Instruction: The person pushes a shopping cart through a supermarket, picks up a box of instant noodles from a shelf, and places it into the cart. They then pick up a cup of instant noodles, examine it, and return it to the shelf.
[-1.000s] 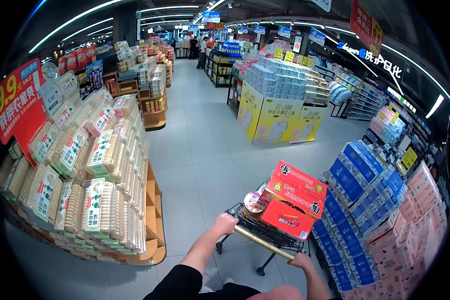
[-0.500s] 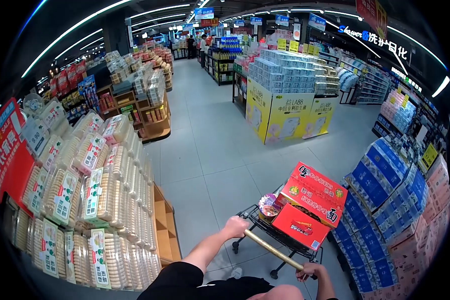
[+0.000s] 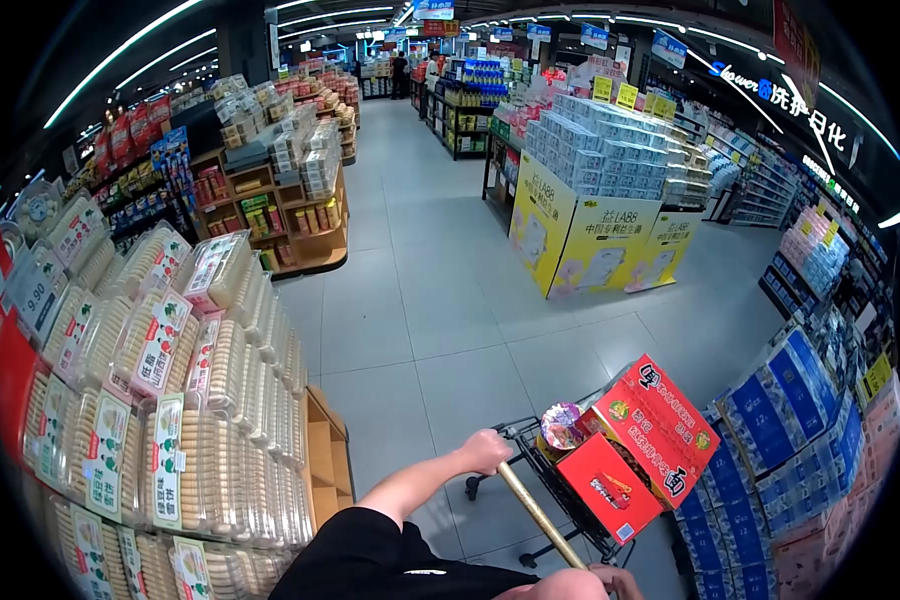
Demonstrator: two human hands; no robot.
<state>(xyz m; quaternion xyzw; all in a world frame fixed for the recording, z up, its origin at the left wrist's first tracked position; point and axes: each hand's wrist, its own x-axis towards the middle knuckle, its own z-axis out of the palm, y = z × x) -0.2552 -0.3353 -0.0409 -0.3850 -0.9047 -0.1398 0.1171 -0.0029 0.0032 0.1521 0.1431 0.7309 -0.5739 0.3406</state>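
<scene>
Here the left hand [image 3: 486,452] curls around the cart handle [image 3: 541,516].

Gold handle [image 3: 542,516], blk cart [image 3: 548,462], red carton [image 3: 660,430] w/ blk lettering [image 3: 675,483], purple/wht patterned tub [image 3: 562,426], blk sleeve [image 3: 355,550]

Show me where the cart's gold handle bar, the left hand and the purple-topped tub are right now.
Gold handle bar [image 3: 542,518]: head view, middle of its visible length.
Left hand [image 3: 486,451]: head view, back of the hand.
Purple-topped tub [image 3: 562,424]: head view, on its patterned top.
</scene>
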